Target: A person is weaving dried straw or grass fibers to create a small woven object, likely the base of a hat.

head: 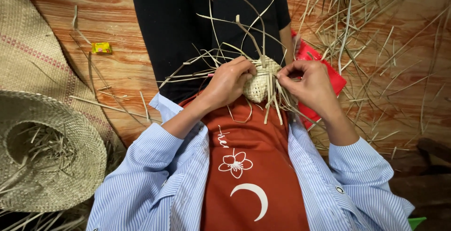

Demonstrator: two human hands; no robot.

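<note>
Only one proper package can be spotted here: a small yellow wrapper (pixel 101 47), lying on the wooden floor (pixel 122 19) at the upper left, just beside the edge of the woven mat (pixel 33 47). It's roughly rectangular, a bit crumpled, bright yellow with a touch of green and red on it. A flat red packet-like thing (pixel 334 80) can also be seen on the floor at the right, mostly hidden behind the right hand (pixel 311 86), so what it is can't really be told. No signs or screens are seen.
</note>
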